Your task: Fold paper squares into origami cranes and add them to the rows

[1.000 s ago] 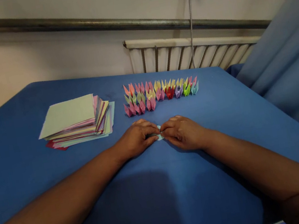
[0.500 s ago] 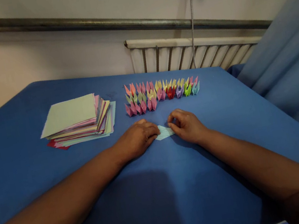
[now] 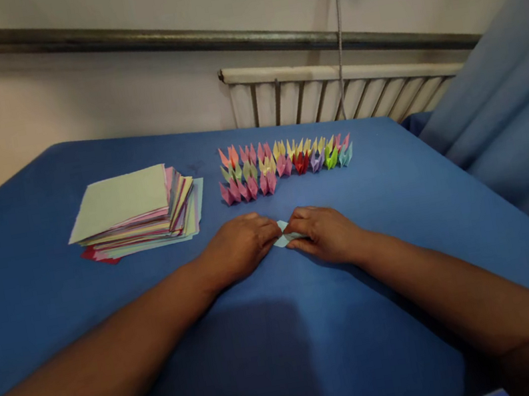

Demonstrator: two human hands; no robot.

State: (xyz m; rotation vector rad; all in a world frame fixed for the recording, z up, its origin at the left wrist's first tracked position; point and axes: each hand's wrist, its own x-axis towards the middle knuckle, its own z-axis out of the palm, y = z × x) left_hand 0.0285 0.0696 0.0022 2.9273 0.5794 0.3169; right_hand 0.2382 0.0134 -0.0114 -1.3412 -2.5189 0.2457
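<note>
A small pale blue-green folded paper (image 3: 281, 242) lies on the blue tabletop between my two hands, mostly covered by fingers. My left hand (image 3: 246, 241) is closed on its left end, fingertips pressed together. From the other side my right hand (image 3: 322, 232) grips the paper, with thumb in front and fingers over the top. Beyond the hands stand rows of folded paper cranes (image 3: 247, 188) in pink, yellow, red, purple, green and light blue. The exact folds under my fingers are hidden.
To the left rests a thick stack of coloured paper sheets (image 3: 123, 201). A blue cloth covers the table (image 3: 250, 356). Behind it are a wall rail (image 3: 168, 44), a white radiator (image 3: 305, 74) and a hanging cord (image 3: 339, 43). A blue curtain (image 3: 524, 114) hangs at the right.
My right hand has shifted left and lowered over the paper, covering more of it and coming closer to my left hand. My left hand stays almost in place.
</note>
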